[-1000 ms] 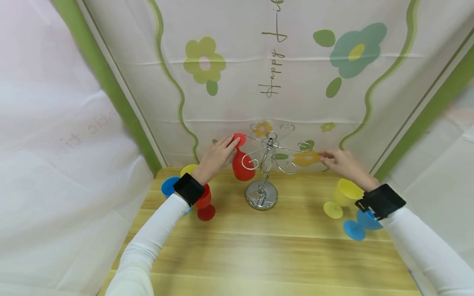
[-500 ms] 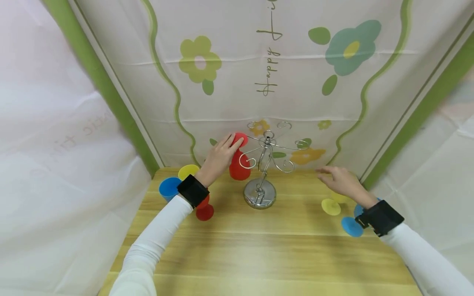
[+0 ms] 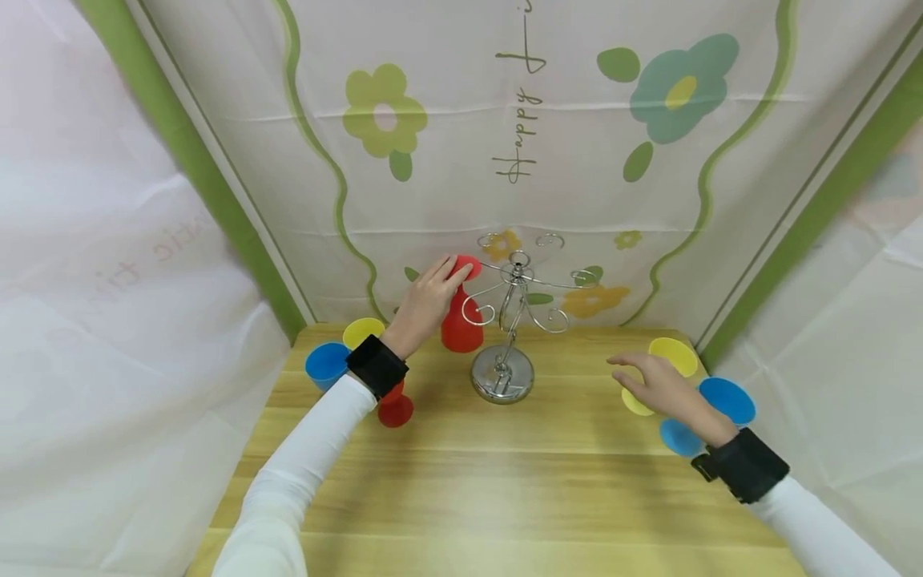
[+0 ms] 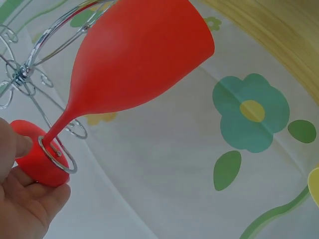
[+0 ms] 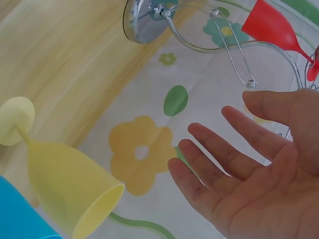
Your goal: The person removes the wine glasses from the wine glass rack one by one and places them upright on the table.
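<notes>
My left hand [image 3: 421, 311] grips the round foot of a red plastic goblet [image 3: 461, 330], which hangs upside down. In the left wrist view, the thumb lies on one side of the foot and the fingers on the other. The stem of the goblet [image 4: 134, 55] passes through a curled wire hook [image 4: 62, 159] of a chrome goblet stand [image 3: 502, 375]. My right hand [image 3: 659, 389] hovers over the table with fingers spread and nothing held, beside a yellow goblet [image 3: 675, 357] and a blue goblet [image 3: 728, 401], both lying tipped.
Left of the stand, partly behind my left wrist, are a blue goblet [image 3: 326, 365], a yellow goblet [image 3: 363, 330] and another red goblet [image 3: 396, 410]. A flowered cloth [image 3: 447, 184] hangs behind the wooden table [image 3: 490, 497]. The stand's other hooks [image 3: 551, 320] fan outward.
My right hand has lowered toward the table's front, uncovering more of the yellow and blue goblets there. The left hand keeps its hold on the red goblet's foot; the head view shifts slightly.
</notes>
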Demonstrator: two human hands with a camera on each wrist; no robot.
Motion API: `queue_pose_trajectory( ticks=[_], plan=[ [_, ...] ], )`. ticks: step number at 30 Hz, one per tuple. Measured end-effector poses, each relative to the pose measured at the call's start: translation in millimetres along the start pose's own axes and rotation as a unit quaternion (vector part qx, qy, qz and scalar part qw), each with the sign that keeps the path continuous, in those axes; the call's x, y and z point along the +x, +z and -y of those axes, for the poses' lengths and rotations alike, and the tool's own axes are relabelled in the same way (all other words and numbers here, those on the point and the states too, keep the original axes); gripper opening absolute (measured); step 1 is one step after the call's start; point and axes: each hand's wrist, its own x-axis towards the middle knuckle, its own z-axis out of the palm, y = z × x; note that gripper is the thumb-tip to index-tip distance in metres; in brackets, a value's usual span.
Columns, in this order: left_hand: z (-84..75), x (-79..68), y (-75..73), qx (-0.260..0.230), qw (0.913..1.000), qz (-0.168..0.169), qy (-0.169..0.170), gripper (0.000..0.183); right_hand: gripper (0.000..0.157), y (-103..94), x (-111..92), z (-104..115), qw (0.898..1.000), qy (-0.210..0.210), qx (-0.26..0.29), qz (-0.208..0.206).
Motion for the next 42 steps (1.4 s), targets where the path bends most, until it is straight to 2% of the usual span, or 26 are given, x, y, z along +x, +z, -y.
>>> queue_pose_trajectory(
  ticks=[6, 12, 25, 34, 42],
  plan=[
    [0.6, 1.7, 1.2, -0.005, 1.0000, 0.004, -0.002, 0.056, 0.029, 1.1, -5, 1, 1.000, 0.018, 0.004, 0.004],
    [0.9, 1.8, 1.5, -0.014, 0.9999, -0.004, 0.000, 0.056, 0.029, 2.0, -6, -2, 1.000, 0.015, 0.003, 0.001],
    [4.7, -7.8, -2.0, -0.009, 0.9997, -0.025, 0.002, 0.060, 0.027, 6.3, -6, -3, 1.000, 0.015, 0.008, 0.006],
    [7.8, -8.2, 0.3, 0.000, 0.9993, -0.036, 0.005, 0.066, 0.027, 9.3, -4, -3, 1.000, 0.006, 0.007, -0.011],
    [12.9, -5.9, 1.6, -0.011, 0.9996, -0.026, -0.005, 0.064, 0.027, 10.9, -4, -5, 1.000, 0.013, 0.010, 0.000]
  ],
)
